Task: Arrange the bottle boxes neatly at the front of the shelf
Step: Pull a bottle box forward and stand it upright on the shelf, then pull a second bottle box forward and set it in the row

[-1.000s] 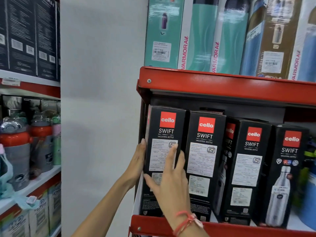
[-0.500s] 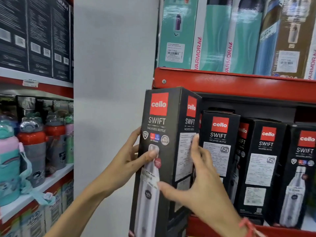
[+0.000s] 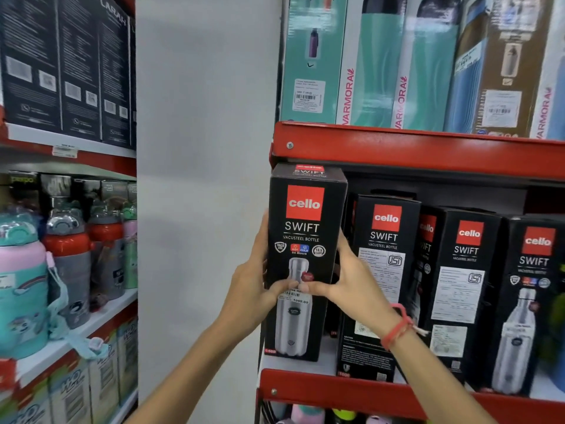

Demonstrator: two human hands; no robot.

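Shelving in red metal fills the shop aisle beside a white pillar (image 3: 201, 179). Both hands, left hand (image 3: 253, 289) and right hand (image 3: 351, 280), have their fingers clasped round a black bottle box (image 3: 305, 228), upright at the shelf (image 3: 336, 393) front; similar boxes (image 3: 464, 270) stand right of the fingers.

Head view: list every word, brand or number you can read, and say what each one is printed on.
"cello", "SWIFT", "VACUSTEEL BOTTLE", "24 Hours": held box, between left hand and right hand.
"1099.00": its price sticker.
"cello", "SWIFT": three shelf boxes.
"VARMORA": teal and blue boxes on the upper shelf.
"LARAH": dark boxes, upper left.
Spec labels, barcodes, badges: too small to read.
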